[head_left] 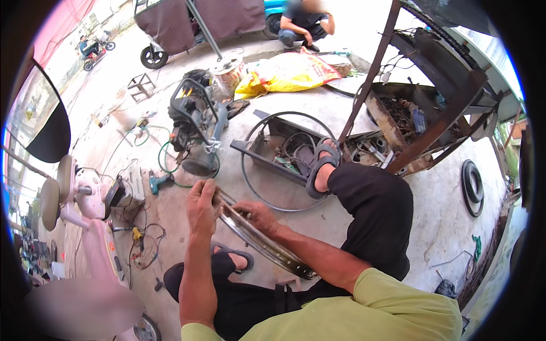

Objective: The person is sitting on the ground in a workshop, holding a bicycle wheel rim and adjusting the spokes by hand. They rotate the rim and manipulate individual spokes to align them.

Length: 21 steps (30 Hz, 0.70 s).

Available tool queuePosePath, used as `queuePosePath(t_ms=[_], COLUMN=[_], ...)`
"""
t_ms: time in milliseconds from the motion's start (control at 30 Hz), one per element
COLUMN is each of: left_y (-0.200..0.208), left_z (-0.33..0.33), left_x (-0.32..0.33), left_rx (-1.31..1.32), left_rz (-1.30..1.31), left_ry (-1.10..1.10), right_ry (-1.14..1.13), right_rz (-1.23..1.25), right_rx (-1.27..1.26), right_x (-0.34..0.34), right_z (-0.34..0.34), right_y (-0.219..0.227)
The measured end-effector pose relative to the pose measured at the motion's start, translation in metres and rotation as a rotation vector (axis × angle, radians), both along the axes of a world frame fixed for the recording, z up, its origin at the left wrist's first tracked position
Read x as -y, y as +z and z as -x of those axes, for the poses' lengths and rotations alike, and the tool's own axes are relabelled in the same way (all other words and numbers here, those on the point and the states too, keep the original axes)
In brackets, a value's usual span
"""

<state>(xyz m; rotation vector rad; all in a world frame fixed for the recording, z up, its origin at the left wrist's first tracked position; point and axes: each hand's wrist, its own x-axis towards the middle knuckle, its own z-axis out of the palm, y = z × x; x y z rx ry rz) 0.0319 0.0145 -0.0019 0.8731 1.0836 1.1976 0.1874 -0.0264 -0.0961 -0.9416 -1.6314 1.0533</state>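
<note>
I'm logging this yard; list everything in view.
wheel rim: 1, silver, centre
bin: 1, grey, ahead
hoop: 1, grey, by bin
machine: 1, black, left of bin
drill: 1, teal, near machine
sack: 1, yellow, top centre
cart: 1, maroon, top
frame: 1, rusty, right
tyres: count unclear, black, right
scooter: 1, pink, left
motorbike: 1, red, top left
crouching person: 1, dark clothes, top
clutter: uncounted, mixed, floor
sandals: 2, grey, worn
left hand: 1, bare, on rim
right hand: 1, bare, on rim

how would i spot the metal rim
Find the green shirt at the bottom, then look up to the left hand. It grips the upper end of the metal rim, a curved silver band, held up unlike the wide hoop on the floor.
</note>
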Motion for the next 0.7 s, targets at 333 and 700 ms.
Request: queuePosePath(t_ms=[333,700], left_y=[-0.006,-0.007], left_z=[0.002,0.003], left_x=[-0.001,-0.004], left_rx=[0.049,0.071], left_rz=[-0.042,-0.06], left_ry=[-0.045,-0.054], right_ry=[0.093,0.15], right_rz=[0.222,0.265], right_rx=[-0.269,-0.451], right_x=[0.001,-0.001], right_z=[0.001,0.01], right_y=[0.001,-0.021])
